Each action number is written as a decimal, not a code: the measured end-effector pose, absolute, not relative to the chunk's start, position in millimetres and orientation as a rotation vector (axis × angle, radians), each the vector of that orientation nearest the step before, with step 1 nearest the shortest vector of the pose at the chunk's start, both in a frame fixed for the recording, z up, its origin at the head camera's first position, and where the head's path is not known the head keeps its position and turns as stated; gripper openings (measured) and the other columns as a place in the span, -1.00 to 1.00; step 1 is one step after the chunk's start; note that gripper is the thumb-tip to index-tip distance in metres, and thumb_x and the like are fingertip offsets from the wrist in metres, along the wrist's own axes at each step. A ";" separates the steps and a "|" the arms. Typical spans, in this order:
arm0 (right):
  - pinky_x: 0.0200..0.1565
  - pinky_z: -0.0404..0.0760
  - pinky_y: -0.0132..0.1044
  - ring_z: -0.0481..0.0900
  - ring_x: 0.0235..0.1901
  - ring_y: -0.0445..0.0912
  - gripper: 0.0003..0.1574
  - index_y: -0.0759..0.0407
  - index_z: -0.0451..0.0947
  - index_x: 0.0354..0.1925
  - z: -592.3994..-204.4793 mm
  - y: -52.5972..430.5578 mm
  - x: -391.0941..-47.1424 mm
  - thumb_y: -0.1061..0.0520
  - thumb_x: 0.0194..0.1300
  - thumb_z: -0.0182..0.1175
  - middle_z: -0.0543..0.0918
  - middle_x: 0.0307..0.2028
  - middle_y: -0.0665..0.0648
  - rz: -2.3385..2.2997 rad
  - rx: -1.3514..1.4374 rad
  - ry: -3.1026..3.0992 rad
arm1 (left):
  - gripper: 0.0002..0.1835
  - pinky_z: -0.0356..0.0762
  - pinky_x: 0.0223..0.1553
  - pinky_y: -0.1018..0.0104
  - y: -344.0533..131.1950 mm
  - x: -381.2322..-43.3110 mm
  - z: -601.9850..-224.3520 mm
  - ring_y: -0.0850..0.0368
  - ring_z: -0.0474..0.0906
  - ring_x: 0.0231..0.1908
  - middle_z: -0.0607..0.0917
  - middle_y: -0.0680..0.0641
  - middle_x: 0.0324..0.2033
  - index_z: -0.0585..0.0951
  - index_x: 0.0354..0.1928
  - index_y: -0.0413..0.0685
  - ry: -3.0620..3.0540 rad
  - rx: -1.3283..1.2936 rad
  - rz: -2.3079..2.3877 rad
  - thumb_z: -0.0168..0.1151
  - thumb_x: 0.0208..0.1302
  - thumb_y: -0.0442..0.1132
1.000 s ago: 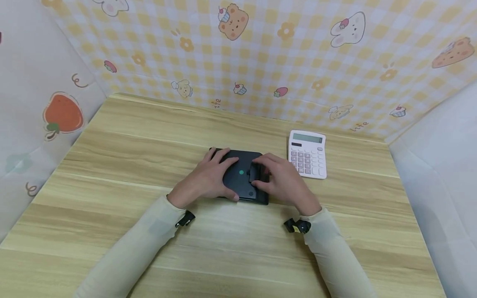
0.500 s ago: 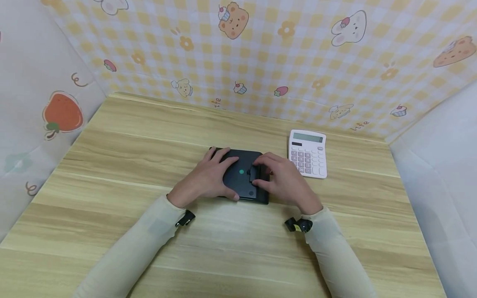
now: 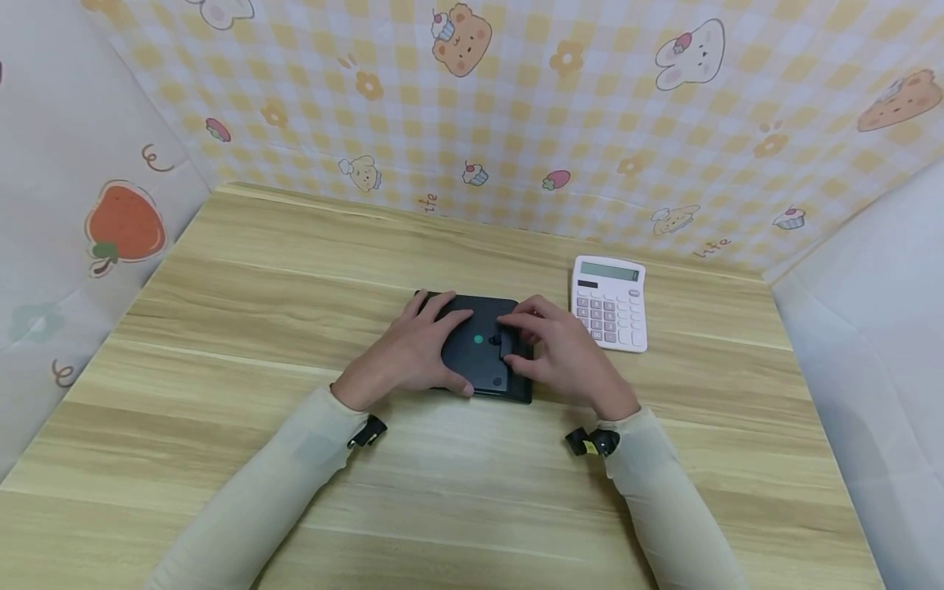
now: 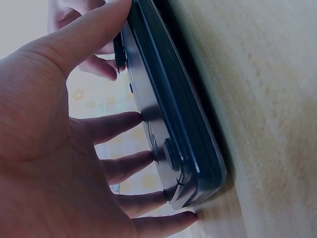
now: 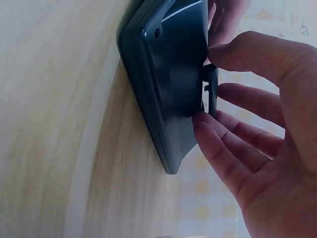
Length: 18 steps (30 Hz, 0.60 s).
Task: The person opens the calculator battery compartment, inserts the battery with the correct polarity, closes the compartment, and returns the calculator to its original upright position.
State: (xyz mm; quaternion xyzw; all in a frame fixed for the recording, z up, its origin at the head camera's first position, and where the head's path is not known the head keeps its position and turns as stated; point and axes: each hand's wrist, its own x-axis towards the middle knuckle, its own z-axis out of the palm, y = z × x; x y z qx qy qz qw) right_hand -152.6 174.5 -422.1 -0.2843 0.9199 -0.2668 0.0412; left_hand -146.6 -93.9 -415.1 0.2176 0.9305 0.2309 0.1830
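A black calculator lies back side up on the table, with a green dot and round feet on its back. My left hand rests across its left part; in the left wrist view the fairly straight fingers touch the back, and the thumb lies along the near edge. With my right hand I pinch a small black battery cover between thumb and fingers. In the right wrist view the cover stands raised from the back, its small tabs showing. What lies beneath it is hidden.
A pink calculator lies face up just right of my right hand, its display showing. The wooden table ends at a checked, printed cloth behind. Pale sheets stand at both sides.
The battery cover has shifted slightly right in my right hand and looks more tilted from the back. My left hand and the black calculator have hardly moved.
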 end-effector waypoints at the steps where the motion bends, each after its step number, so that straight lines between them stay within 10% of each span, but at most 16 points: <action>1: -0.02 0.73 -0.14 0.71 -0.04 -0.09 -0.34 0.11 0.72 0.35 -422.2 174.4 -152.9 0.04 0.34 0.58 0.59 0.27 0.08 -0.805 -0.876 2.821 | 0.22 0.07 0.59 -0.38 -93.9 -146.7 -415.1 -0.45 -0.24 0.70 0.02 -0.19 0.75 0.29 0.74 0.03 2.626 0.614 0.652 0.71 0.14 0.24; 18: -0.01 0.64 -0.10 0.59 -0.01 0.02 -0.48 0.08 0.81 0.20 -426.8 172.7 -153.0 0.02 0.29 0.47 0.55 0.20 0.12 -0.752 -0.939 2.846 | 0.22 0.07 0.59 -0.37 -93.3 -147.6 -414.7 -0.44 -0.23 0.70 0.02 -0.20 0.75 0.28 0.74 0.03 2.628 0.619 0.634 0.70 0.14 0.25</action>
